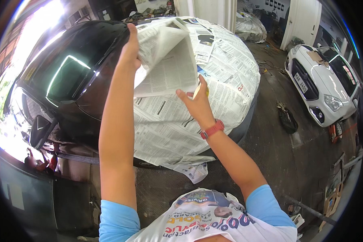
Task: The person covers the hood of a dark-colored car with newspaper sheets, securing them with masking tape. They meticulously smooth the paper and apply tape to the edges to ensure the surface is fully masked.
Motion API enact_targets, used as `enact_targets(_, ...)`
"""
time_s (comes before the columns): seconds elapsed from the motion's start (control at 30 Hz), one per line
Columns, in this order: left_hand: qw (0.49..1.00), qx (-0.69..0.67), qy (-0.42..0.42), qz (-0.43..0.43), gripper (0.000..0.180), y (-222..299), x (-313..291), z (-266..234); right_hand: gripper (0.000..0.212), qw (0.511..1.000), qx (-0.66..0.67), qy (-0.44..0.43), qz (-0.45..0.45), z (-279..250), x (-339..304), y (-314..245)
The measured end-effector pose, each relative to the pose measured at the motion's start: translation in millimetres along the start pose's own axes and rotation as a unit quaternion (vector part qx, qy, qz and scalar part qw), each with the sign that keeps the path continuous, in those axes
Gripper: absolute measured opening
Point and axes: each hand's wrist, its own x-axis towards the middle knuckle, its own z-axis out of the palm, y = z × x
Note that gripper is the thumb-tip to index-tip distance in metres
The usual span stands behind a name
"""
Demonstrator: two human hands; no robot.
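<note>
My left hand [129, 52] is closed on the upper left edge of a newspaper sheet [169, 70], which hangs folded and curled over the front of a dark car [94, 94]. Lower down, by the sheet's right corner, my right hand [198, 103] is closed around a narrow cream and yellow roll that looks like masking tape [196, 92]. Its far side is hidden by my fingers. Beneath the sheet, overlapping newspaper [230, 76] covers the car's front end. A loose flap of paper [193, 171] droops past the near edge.
A side mirror [41, 131] sticks out at the left, above a dark glossy panel [26, 197]. At the right stands a white car [324, 82], with a black object [287, 119] on the floor before it. Metal bars [310, 209] and boards lie at the lower right.
</note>
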Motion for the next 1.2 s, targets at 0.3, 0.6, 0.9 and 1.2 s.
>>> enact_targets(0.3, 0.991, -0.030, -0.075, 0.106, 0.025, 62.7, -33.2, -23.8, 0.101, 0.995, 0.024, 0.059, -0.070, 32.7, 126.8, -48.3)
enact_targets(0.6, 0.900, -0.272, -0.280, 0.193, 0.028, 111.6, -47.5, -71.3, 0.131, 0.989, -0.103, -0.069, 0.083, 79.5, 158.5, -36.7)
enact_targets(0.9, 0.820, -0.342, -0.414, 0.200, 0.044, 108.1, -69.9, -114.2, 0.125, 0.990, 0.083, -0.107, 0.033, 182.6, 98.3, -41.5)
enact_targets(1.2, 0.822, -0.384, -0.124, 0.401, 0.056, 121.3, -103.2, -177.8, 0.159, 0.962, -0.161, 0.147, 0.162, 116.0, 163.2, -42.4)
